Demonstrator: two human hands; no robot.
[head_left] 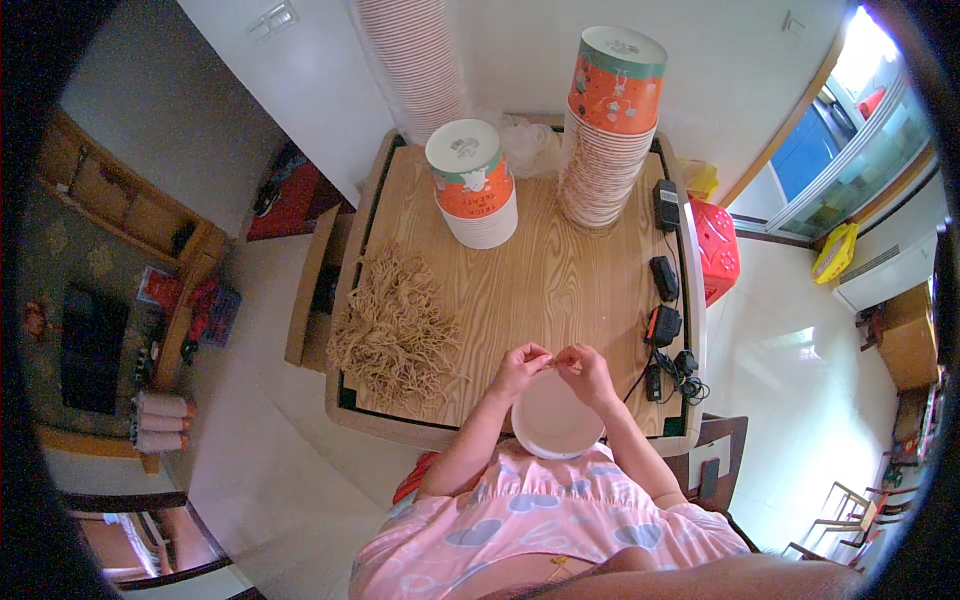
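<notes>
Close to my body, at the table's front edge, a white paper bucket (557, 418) has its open mouth facing up. Over its far rim, my left hand (522, 370) and my right hand (588, 377) meet with fingertips pinched together. Whatever is between the fingers is too small to make out. To the left lies a loose heap of tan twisted cords (392, 330). Farther back, a short stack of orange, green and white paper buckets (472, 185) stands upside down. A taller stack of the same buckets (612, 125) rises to its right.
Along the right side of the wooden tabletop (540, 285) lie black power adapters (663, 325) with tangled cables. A long column of nested white buckets (415, 65) in clear plastic leans at the back. A cardboard box (318, 290) stands left, a red stool (715, 250) right.
</notes>
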